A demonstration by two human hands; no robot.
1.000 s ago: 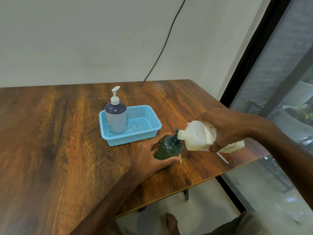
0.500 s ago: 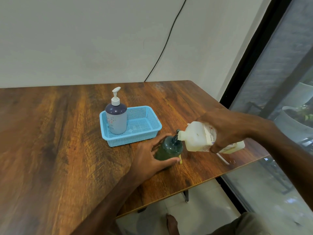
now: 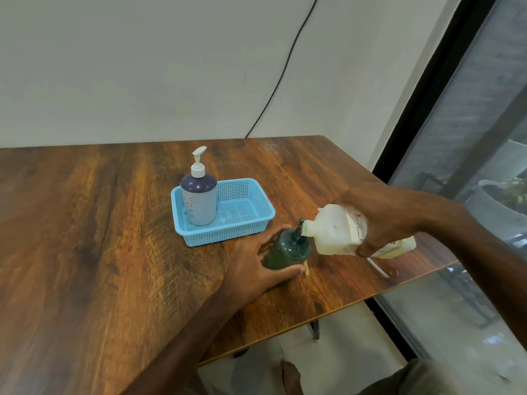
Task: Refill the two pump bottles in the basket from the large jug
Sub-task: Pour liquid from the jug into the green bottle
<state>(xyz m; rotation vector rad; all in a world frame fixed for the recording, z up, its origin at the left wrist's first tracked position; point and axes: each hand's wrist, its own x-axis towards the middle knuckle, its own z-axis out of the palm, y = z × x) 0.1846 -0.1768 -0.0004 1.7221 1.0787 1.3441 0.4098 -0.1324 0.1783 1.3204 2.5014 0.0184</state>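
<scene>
A dark green bottle (image 3: pixel 288 250) with its pump off stands on the wooden table (image 3: pixel 85 252), in front of the blue basket (image 3: pixel 258 220). My left hand (image 3: pixel 256 266) grips its body. My right hand (image 3: pixel 379 218) holds the cream-coloured jug (image 3: pixel 333 232) tipped on its side, with the jug's spout against the green bottle's open neck. A purple-grey pump bottle (image 3: pixel 198 199) with a white pump stands upright in the left end of the basket.
A thin white tube (image 3: pixel 377 267), apparently the removed pump, lies on the table by the right edge under the jug. The table's front edge runs close behind my hands. A black cable (image 3: pixel 273 89) hangs down the wall. A glass door stands to the right.
Both hands, the jug and the green bottle keep the same pose. Only the view has shifted slightly.
</scene>
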